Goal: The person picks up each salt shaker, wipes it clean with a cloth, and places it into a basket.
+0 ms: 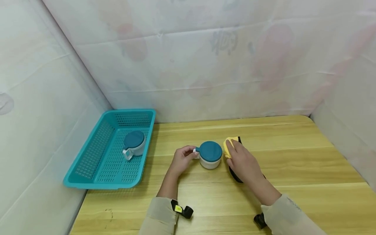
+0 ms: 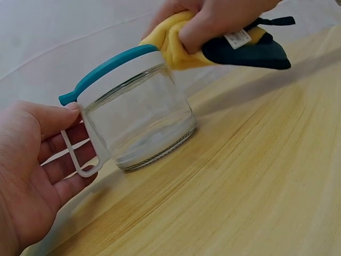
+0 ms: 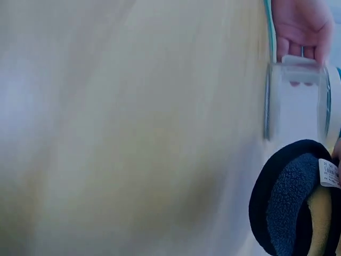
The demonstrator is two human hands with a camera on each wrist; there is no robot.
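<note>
A clear glass jar (image 2: 138, 117) with a teal lid (image 1: 210, 151) and a white collar stands on the wooden table. My left hand (image 1: 182, 160) pinches its white handle (image 2: 101, 153), thumb near the top and fingers behind the loop. On the jar's other side, my right hand (image 1: 243, 163) grips a bunched yellow cloth (image 2: 171, 42) with a dark, fleecy part (image 3: 287, 197) and a white label. In the left wrist view the cloth is close to the jar's upper side; whether they touch I cannot tell. The right wrist view shows little of the right hand.
At the left of the table, a teal plastic basket (image 1: 108, 186) holds a second jar (image 1: 134, 140) with a teal lid and white handle. Pale printed sheeting (image 1: 205, 65) hangs behind the table (image 1: 293, 156) and along both sides.
</note>
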